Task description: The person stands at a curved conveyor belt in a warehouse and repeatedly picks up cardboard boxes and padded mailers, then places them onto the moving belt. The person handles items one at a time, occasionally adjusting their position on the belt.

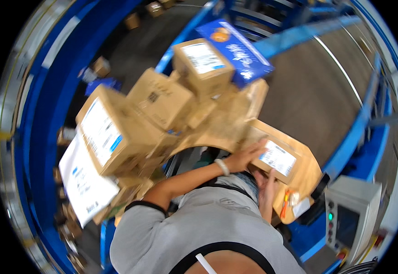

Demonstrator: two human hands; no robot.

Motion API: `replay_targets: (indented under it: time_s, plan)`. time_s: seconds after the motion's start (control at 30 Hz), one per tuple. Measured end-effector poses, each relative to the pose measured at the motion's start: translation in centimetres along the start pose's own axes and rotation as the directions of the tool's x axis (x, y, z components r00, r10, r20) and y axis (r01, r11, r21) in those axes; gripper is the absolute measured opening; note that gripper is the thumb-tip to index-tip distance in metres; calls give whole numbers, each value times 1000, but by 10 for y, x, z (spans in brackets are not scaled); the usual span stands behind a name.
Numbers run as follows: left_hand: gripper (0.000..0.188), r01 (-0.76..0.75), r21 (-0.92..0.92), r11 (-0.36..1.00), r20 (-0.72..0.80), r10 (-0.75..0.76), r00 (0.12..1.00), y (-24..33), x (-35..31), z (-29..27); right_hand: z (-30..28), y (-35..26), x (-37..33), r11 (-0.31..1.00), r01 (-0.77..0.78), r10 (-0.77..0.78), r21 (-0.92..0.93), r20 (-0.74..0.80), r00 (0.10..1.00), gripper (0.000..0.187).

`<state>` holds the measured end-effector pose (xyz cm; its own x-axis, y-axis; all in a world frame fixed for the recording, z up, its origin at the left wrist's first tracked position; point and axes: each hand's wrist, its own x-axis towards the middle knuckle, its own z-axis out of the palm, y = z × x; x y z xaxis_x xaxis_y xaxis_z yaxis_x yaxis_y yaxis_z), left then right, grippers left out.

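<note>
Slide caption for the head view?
Left hand and right hand at a labelled cardboard box on a wooden worktop, piled parcels at left.

Left hand (245,158) and right hand (266,186) touching labelled box (275,155), wooden table (309,166)

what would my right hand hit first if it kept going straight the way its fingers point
Most likely the small cardboard box with the white label: the right hand points at its near edge, and the fingertips already seem to touch it, though one view leaves depth unclear.
</note>
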<state>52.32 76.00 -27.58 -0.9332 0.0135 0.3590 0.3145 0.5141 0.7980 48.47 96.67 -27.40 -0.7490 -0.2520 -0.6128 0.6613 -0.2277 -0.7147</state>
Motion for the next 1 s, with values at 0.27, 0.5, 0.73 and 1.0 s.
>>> replay_targets:
  time_s: [0.27, 0.5, 0.73, 1.0]
  plan:
    - [77, 213, -402, 890, -166, -299, 940, 70, -10, -34, 35, -100, 220, 992, -24, 20, 121, 32, 999, 74]
    - [37, -99, -485, 869, -759, -362, 541, 160, -101, -93, 363, -115, -59, 859, 488, -44, -158, 925, 377, 41]
    - [53, -194, -373, 907, -925, -346, 160, 170, -117, -125, 534, -28, -122, 721, 636, 363, -275, 932, -9, 70]
    - [78, 33, -261, 965, -914, -258, 314, 159, -114, -103, 382, -120, -99, 778, 485, -350, 399, 917, -194, 40]
